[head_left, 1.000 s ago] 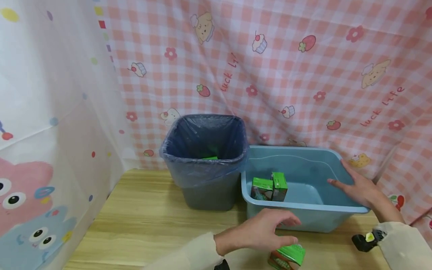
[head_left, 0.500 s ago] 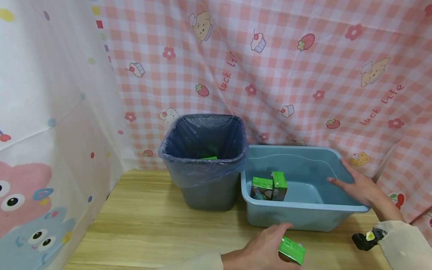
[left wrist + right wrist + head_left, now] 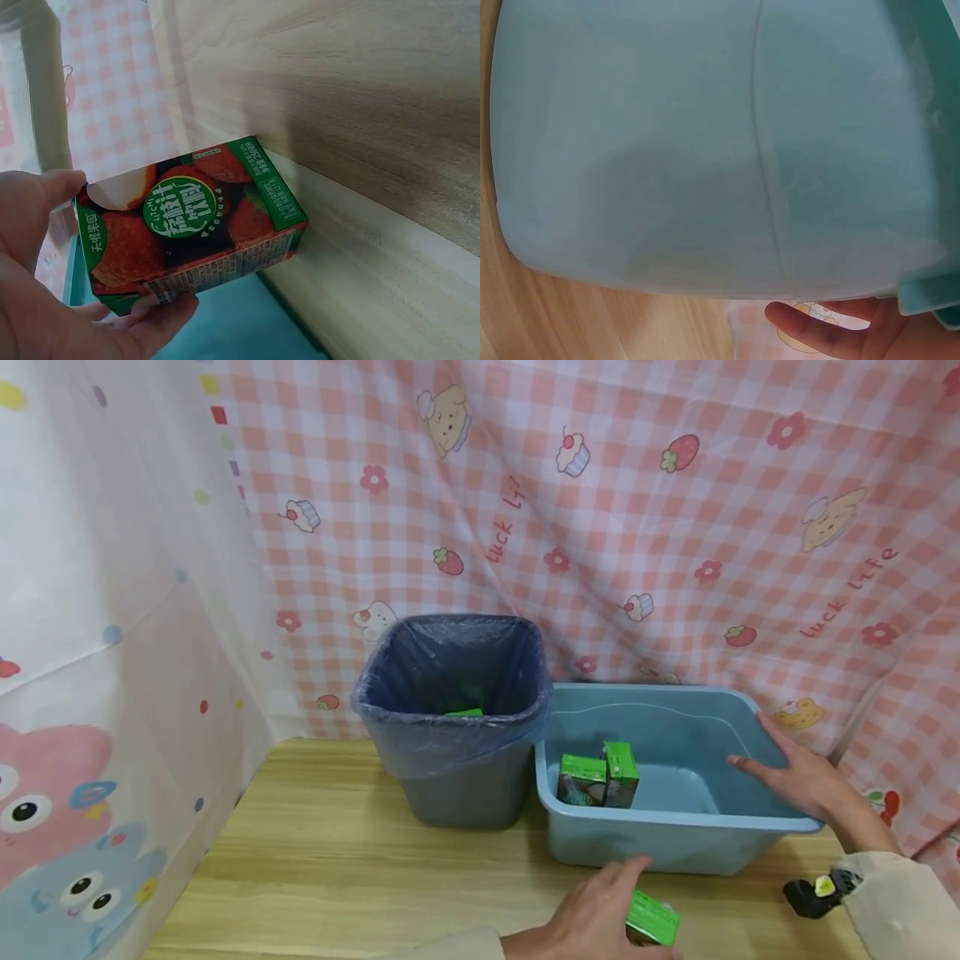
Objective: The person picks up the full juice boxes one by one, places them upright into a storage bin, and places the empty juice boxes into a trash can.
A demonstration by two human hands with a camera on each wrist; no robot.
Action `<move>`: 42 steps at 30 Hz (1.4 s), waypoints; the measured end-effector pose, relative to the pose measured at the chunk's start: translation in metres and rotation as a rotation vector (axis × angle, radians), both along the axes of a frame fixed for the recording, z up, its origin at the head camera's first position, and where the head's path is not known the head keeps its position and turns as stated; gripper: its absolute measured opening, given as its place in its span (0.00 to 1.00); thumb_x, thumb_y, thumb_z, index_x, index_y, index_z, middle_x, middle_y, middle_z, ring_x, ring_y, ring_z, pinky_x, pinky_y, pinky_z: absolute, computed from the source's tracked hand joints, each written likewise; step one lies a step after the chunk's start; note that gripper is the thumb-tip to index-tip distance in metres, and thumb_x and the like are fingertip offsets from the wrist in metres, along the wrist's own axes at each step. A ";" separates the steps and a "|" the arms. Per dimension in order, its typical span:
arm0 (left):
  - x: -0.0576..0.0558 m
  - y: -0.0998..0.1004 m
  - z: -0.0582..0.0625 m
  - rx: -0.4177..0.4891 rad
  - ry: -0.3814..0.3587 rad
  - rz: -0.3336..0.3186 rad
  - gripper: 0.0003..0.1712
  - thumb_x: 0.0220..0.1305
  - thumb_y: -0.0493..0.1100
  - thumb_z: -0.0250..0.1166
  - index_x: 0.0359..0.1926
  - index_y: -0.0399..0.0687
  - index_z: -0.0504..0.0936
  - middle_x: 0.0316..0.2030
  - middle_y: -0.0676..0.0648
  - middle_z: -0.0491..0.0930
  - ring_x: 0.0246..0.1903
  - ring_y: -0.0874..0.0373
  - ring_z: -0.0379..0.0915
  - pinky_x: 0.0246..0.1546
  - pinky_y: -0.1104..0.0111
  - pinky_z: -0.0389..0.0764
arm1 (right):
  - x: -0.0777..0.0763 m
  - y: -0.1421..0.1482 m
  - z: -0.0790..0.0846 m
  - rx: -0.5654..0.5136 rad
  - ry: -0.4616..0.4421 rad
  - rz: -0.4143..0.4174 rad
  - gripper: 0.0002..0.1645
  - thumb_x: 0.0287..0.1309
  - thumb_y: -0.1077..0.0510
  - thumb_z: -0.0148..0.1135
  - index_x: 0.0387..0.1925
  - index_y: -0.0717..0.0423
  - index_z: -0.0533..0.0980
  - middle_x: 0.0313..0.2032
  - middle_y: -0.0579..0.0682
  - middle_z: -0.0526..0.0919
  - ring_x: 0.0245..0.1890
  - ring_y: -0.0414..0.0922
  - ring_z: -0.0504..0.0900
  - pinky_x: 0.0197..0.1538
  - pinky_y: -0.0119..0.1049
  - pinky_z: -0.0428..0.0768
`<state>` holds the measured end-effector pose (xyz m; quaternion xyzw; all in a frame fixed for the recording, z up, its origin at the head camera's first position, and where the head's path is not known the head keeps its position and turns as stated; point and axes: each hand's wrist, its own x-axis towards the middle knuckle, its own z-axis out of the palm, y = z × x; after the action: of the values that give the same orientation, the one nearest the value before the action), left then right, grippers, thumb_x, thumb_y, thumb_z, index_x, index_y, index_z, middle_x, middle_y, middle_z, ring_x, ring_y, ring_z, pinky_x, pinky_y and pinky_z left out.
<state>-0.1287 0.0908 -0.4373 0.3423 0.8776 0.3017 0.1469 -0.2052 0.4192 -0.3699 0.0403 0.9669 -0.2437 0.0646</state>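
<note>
My left hand (image 3: pixel 592 910) holds a small green-topped lychee juice carton (image 3: pixel 180 214) by one end, thumb on one side and fingertips on the other. In the head view that carton is low in front of the blue plastic tub (image 3: pixel 675 839), partly hidden by the hand. My right hand (image 3: pixel 806 777) holds the tub's right rim, its thumb over the inside. In the right wrist view, fingers (image 3: pixel 810 330) of that hand lie outside the tub's wall. Two similar green-topped cartons (image 3: pixel 583 777) stand inside the tub at its left end.
A grey bin (image 3: pixel 468 793) lined with a bluish plastic bag stands against the tub's left side; a green thing (image 3: pixel 467 712) shows inside it. Both stand on a wood-grain table (image 3: pixel 300 860). A pink checked cloth (image 3: pixel 420 518) hangs close behind, and a white one at left.
My left hand, open above the carton a second ago, has come down and taken hold of it. The right hand stays on the tub's rim.
</note>
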 end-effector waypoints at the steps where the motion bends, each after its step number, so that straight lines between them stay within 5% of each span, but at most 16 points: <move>1: -0.001 0.000 0.000 0.007 -0.007 -0.005 0.47 0.56 0.65 0.70 0.72 0.62 0.60 0.49 0.59 0.74 0.41 0.70 0.73 0.37 0.73 0.77 | 0.000 0.000 0.000 0.001 0.001 -0.001 0.61 0.66 0.28 0.48 0.76 0.52 0.25 0.67 0.85 0.42 0.58 0.87 0.55 0.53 0.78 0.62; 9: -0.007 -0.011 -0.002 0.165 -0.240 -0.059 0.50 0.56 0.51 0.74 0.75 0.63 0.55 0.59 0.54 0.68 0.51 0.70 0.67 0.49 0.73 0.75 | 0.000 0.000 -0.001 -0.004 0.009 0.001 0.60 0.66 0.29 0.48 0.76 0.52 0.26 0.68 0.84 0.42 0.58 0.87 0.55 0.53 0.79 0.61; 18: -0.008 -0.020 -0.005 0.189 -0.321 -0.023 0.50 0.56 0.50 0.72 0.75 0.66 0.54 0.57 0.56 0.68 0.53 0.68 0.67 0.52 0.70 0.74 | 0.001 0.000 -0.002 -0.008 0.009 0.008 0.60 0.67 0.29 0.48 0.76 0.51 0.25 0.68 0.84 0.42 0.58 0.87 0.55 0.52 0.79 0.62; 32: -0.005 -0.016 -0.009 0.173 -0.280 0.049 0.50 0.53 0.54 0.77 0.72 0.58 0.60 0.57 0.58 0.69 0.52 0.68 0.69 0.50 0.71 0.76 | -0.001 0.002 -0.001 0.009 0.014 0.019 0.60 0.67 0.30 0.48 0.76 0.53 0.25 0.68 0.84 0.43 0.58 0.87 0.56 0.52 0.79 0.63; 42: -0.004 -0.014 -0.012 0.221 -0.281 0.072 0.39 0.50 0.51 0.79 0.60 0.54 0.69 0.39 0.62 0.68 0.36 0.72 0.67 0.39 0.78 0.72 | 0.000 0.002 0.000 0.001 0.006 0.014 0.60 0.67 0.29 0.48 0.76 0.52 0.25 0.67 0.85 0.42 0.58 0.87 0.55 0.52 0.78 0.63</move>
<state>-0.1330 0.0765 -0.4494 0.2792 0.8217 0.4460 0.2188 -0.2052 0.4212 -0.3703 0.0327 0.9674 -0.2430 0.0632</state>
